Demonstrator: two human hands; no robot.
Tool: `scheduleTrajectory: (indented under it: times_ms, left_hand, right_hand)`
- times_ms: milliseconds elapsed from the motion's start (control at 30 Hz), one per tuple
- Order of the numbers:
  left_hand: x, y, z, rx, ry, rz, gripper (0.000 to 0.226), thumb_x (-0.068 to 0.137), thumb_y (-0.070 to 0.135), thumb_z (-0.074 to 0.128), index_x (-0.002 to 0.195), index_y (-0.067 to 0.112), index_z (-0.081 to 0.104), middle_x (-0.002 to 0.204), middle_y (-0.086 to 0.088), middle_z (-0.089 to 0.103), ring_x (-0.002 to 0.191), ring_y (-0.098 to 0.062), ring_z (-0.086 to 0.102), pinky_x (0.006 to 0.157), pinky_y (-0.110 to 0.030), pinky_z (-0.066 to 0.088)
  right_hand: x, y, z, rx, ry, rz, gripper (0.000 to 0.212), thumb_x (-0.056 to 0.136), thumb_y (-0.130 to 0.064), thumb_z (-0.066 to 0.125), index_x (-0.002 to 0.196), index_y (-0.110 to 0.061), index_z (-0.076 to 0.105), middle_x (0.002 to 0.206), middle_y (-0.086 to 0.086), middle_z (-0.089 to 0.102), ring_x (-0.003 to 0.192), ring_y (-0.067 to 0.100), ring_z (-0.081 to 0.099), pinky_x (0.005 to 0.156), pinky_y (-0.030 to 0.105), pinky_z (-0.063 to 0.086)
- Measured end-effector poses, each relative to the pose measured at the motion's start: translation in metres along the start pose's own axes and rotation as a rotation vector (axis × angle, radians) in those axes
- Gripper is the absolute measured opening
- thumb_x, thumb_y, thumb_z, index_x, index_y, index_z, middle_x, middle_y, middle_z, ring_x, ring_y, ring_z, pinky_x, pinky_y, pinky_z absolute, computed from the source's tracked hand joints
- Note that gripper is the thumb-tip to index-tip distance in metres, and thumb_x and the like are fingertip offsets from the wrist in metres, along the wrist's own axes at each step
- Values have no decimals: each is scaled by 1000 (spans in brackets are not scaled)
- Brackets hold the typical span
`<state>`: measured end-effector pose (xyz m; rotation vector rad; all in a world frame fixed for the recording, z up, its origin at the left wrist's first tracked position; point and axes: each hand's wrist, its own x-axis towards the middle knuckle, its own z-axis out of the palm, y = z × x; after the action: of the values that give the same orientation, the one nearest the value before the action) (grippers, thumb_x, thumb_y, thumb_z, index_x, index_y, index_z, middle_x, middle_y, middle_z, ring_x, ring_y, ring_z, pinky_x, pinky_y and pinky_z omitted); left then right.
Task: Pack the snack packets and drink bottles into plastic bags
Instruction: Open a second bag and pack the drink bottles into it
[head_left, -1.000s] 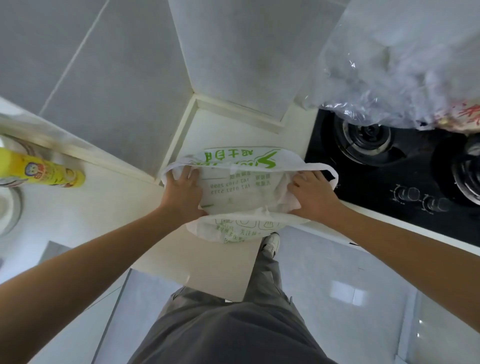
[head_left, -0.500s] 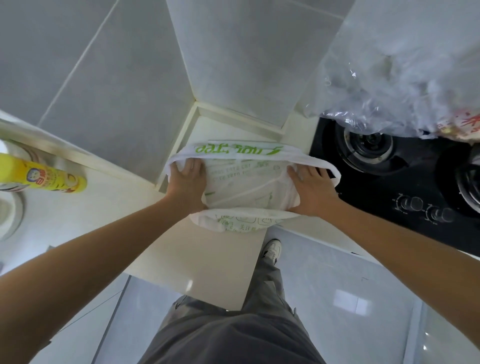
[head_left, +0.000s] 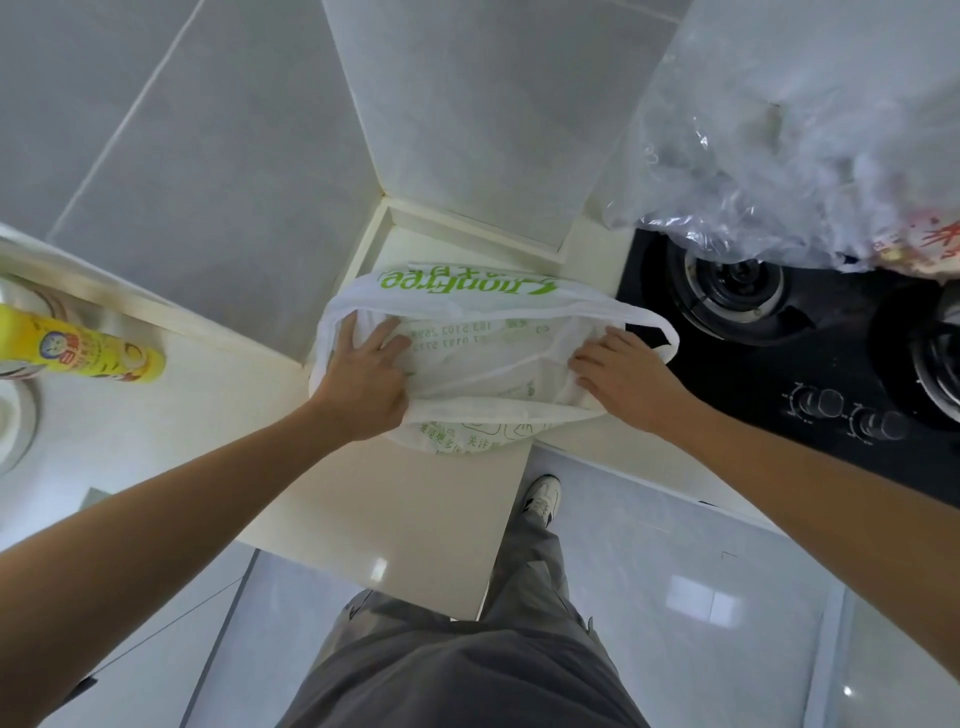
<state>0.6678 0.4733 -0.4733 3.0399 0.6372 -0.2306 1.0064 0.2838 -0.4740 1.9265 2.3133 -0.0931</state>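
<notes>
A white plastic bag (head_left: 483, 358) with green print lies on the cream countertop (head_left: 395, 509) in the wall corner. My left hand (head_left: 363, 379) is inside its mouth on the left, fingers spread against the plastic. My right hand (head_left: 623, 379) grips the bag's right side next to its loop handle, which lies over the edge of the stove. A clear plastic bag (head_left: 789, 135) with snack packets inside hangs at the upper right, above the stove. What lies inside the white bag is hidden.
A black gas stove (head_left: 810, 353) with burners and knobs sits right of the bag. A yellow bottle (head_left: 78, 348) lies on the counter at far left by a sink rim. Grey tiled walls stand behind. My legs and the floor are below.
The bag has slid a little toward the wall corner and its mouth is spread wider. My left hand has gone deeper into the bag; my right hand has shifted on its right side.
</notes>
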Motion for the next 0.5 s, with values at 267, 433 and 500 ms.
scheduleTrajectory:
  times_ms: [267,433,500]
  left_hand:
    - [8,8,-6,118,-298,-124,51,88,63,59,122,26,70,156,0,38,154,-28,15,118,-67,12]
    - [-1,14,0,76,-358,-160,104,75,73,66,155,19,27,168,-8,17,156,-26,8,119,-61,18]
    - [2,14,-2,68,-383,-192,119,71,79,65,159,17,16,167,-9,15,156,-25,9,121,-58,18]
  right_hand:
    - [15,-3,-13,196,-340,193,98,77,-56,82,156,-11,43,157,10,42,141,35,43,115,48,36]
    - [12,0,-8,231,-409,214,121,75,-67,78,166,-19,13,171,7,20,153,31,29,120,49,33]
    - [10,2,-8,223,-463,223,126,75,-71,75,166,-25,2,172,4,14,154,29,28,118,47,37]
